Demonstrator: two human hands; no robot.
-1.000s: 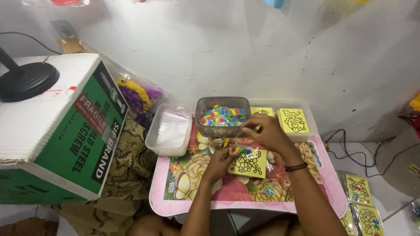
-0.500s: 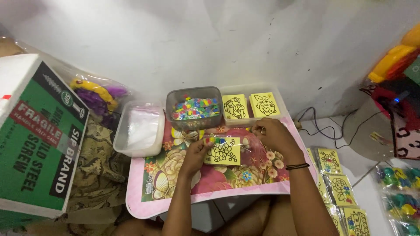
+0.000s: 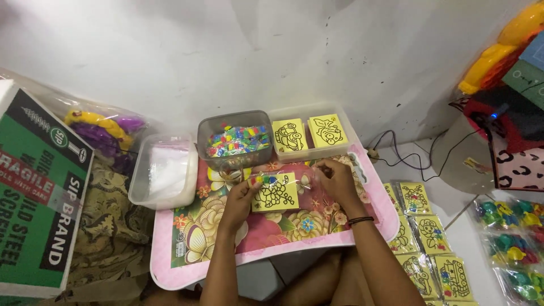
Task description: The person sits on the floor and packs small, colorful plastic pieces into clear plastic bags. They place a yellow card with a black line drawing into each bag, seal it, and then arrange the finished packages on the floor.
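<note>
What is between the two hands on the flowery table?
In the head view, a yellow picture card lies between the left hand and the right hand, on the flowered table. The left hand touches its edge.

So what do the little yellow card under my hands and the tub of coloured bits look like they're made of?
The yellow card looks like matte paper or thin board with a black printed outline, slipped in a glossy clear sleeve, judging by the glints near the left hand. The tub seems to be translucent grey plastic: its coloured pieces show through the walls.
</note>
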